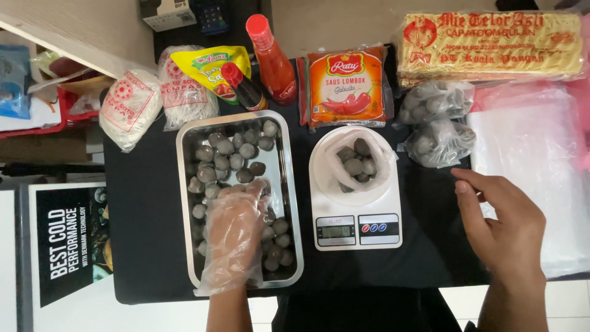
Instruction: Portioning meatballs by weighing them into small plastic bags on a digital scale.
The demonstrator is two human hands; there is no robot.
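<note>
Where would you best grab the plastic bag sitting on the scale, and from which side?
Probably by its open rim, from above. The bag stands mouth-up on the white scale, its thin walls spread around a few grey balls, so pinching the loose rim on the right side, nearest the bare right hand, should lift it without squashing them.

My left hand (236,230), in a clear plastic glove, rests among the grey meatballs (230,157) in the steel tray (184,184). Right of it, a scale (356,230) carries a bag (357,165) of meatballs. My bare right hand (501,224) lies flat on the black table (147,233), right of the scale.
</note>
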